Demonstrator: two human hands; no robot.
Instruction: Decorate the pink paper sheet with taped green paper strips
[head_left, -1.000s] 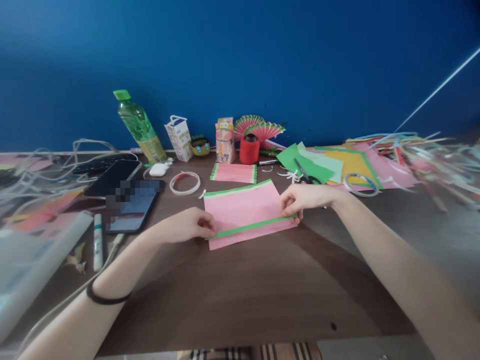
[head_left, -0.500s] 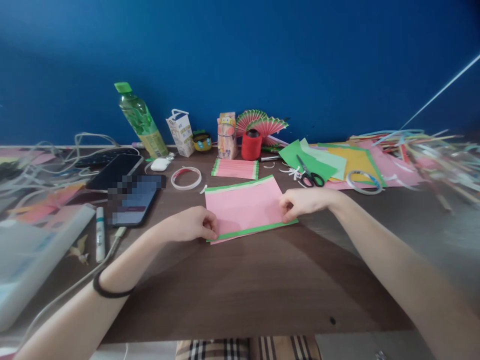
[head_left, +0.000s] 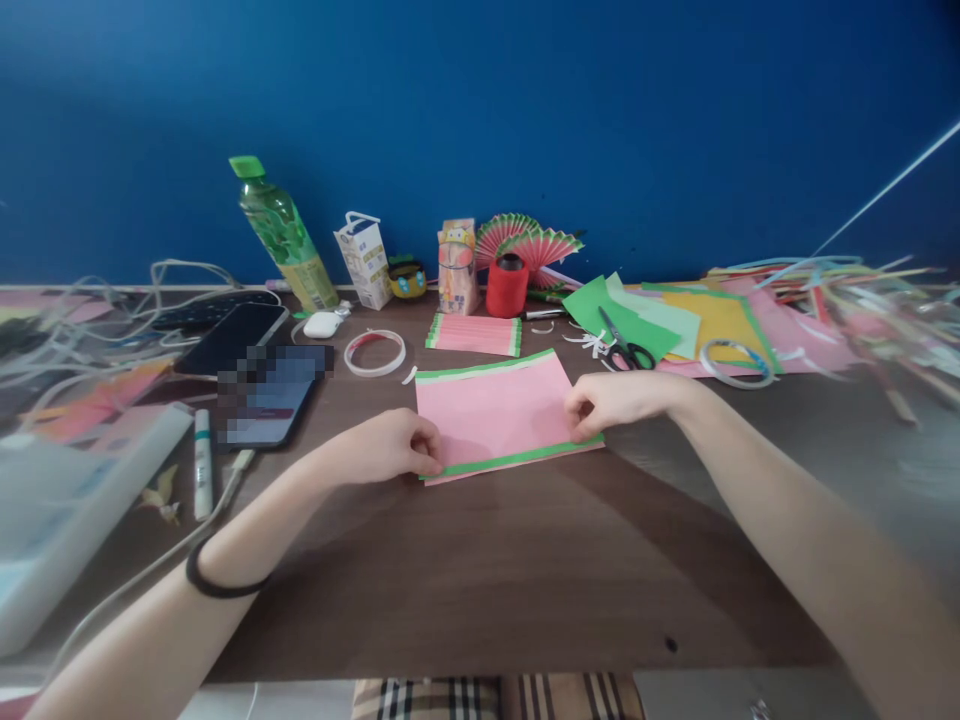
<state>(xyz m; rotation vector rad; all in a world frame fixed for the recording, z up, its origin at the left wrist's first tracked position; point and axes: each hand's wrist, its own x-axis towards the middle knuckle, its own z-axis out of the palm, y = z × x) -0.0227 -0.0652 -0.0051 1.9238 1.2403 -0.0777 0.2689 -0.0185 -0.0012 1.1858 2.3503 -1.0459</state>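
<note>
Left of centre in the frame, the left hand (head_left: 397,443) is curled — thumb and fingertips closed on the lower left corner of the pink sheet (head_left: 495,408). That sheet lies mid-frame, a green strip (head_left: 525,456) along its lower edge. Right of centre, the right hand (head_left: 611,402) — well apart from the left, also curled — pinches the sheet's lower right end.
</note>
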